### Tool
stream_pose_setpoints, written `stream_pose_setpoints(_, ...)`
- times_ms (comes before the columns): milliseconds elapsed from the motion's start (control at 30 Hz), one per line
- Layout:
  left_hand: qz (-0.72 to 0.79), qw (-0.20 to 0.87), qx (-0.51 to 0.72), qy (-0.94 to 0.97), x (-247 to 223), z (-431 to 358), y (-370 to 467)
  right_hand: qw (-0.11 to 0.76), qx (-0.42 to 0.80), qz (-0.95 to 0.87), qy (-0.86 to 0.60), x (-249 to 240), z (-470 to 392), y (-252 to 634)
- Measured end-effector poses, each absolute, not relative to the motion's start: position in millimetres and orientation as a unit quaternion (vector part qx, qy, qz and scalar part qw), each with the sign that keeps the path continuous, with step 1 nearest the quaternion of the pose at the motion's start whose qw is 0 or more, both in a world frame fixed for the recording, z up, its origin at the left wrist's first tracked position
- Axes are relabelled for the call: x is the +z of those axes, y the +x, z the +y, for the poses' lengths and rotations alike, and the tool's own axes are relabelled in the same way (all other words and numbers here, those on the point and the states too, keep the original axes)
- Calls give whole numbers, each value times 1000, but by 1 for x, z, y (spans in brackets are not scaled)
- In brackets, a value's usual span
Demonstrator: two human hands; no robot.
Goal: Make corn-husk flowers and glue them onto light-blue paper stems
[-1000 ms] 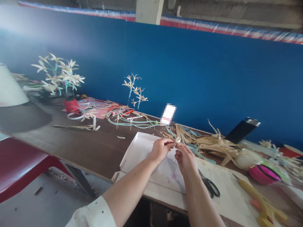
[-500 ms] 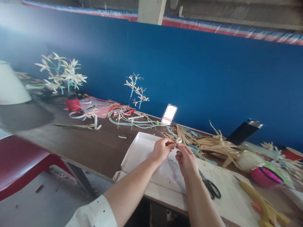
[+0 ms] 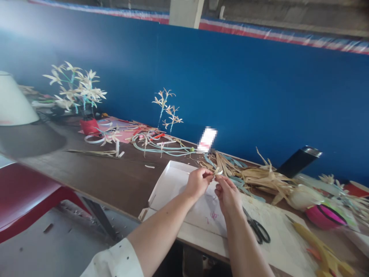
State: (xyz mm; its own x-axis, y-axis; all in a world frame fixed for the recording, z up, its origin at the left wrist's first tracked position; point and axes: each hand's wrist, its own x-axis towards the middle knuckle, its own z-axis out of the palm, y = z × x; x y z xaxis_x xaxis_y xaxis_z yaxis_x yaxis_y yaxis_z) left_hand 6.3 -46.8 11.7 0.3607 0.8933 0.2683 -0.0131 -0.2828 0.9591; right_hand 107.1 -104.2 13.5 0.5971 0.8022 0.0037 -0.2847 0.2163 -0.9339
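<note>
Over the white cardboard box lid (image 3: 173, 179), my left hand (image 3: 198, 181) and my right hand (image 3: 228, 191) meet fingertip to fingertip. Between them is a small pale strip (image 3: 218, 172), partly curled, with a white band showing at its end. Both hands pinch it, the left from its left side and the right from below. Fingers cover much of it, so its full shape is hidden. Black-handled scissors (image 3: 261, 231) lie beside my right forearm, their blades partly covered by it. Dry tan husk strips (image 3: 259, 177) are heaped just beyond my right hand.
A yellow glue gun (image 3: 323, 246) lies at the right, near a pink pouch (image 3: 324, 216) and a tilted black bottle (image 3: 300, 161). Husk flowers in a red pot (image 3: 89, 126) stand at the left. Pale green tubing (image 3: 161, 151) loops across the table. A red chair (image 3: 31, 196) is at lower left.
Almost nothing differs. The whole view has shifted very slightly, while both hands keep their pinch on the pale strip in the same place.
</note>
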Motion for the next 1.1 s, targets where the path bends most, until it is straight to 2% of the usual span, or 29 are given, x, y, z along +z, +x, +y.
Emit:
stream_pose_setpoints(567, 357, 477, 456, 661, 4, -45, 9, 731, 336, -284, -522, 7, -103, 107)
stream_pose_setpoints(1100, 383, 376, 460, 707, 20, -53, 1, 710, 261, -320, -570, 4, -102, 107)
